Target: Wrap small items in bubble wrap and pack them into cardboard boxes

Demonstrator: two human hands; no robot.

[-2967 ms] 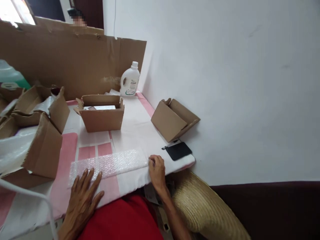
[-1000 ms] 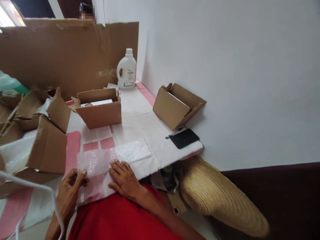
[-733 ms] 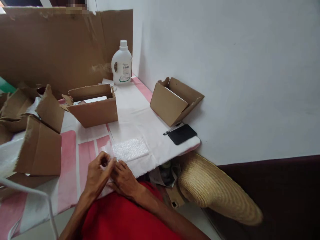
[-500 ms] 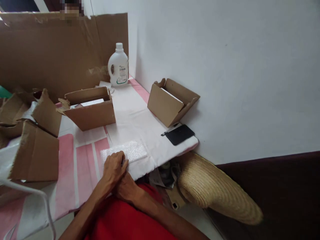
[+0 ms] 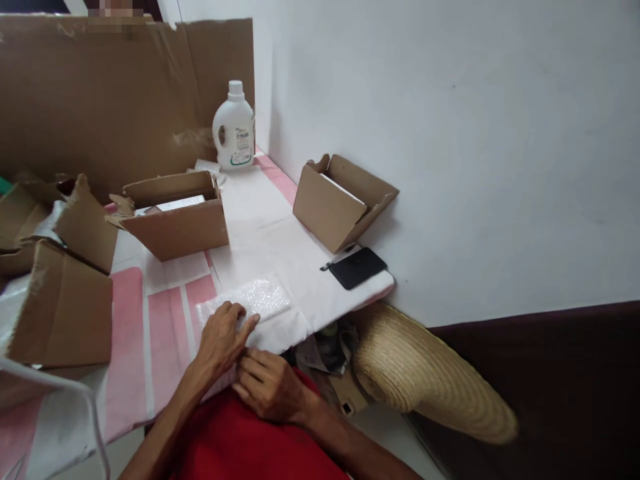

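A folded piece of clear bubble wrap (image 5: pixel 257 297) lies near the front edge of the table (image 5: pixel 273 230), which has a white and pink cover. My left hand (image 5: pixel 221 337) lies flat on the wrap's near left end, fingers spread and pressing it down. Just below it, at the table's edge, my right hand (image 5: pixel 269 385) rests with its fingers loosely curled and nothing visibly held; its fingertips are close to the left hand. A black flat device (image 5: pixel 357 267) with a small ribbon tab lies at the table's right corner.
An open cardboard box (image 5: pixel 175 220) stands mid-table, another box (image 5: pixel 340 208) leans against the white wall, several more (image 5: pixel 60 267) crowd the left. A white bottle (image 5: pixel 233 133) stands by a tall cardboard sheet (image 5: pixel 100 93). A straw hat (image 5: pixel 430 373) hangs below the table's right corner.
The long strip of bubble wrap has been folded over into a short piece. My left hand went from its left end onto the folded wrap; my right hand drew back to the table edge.
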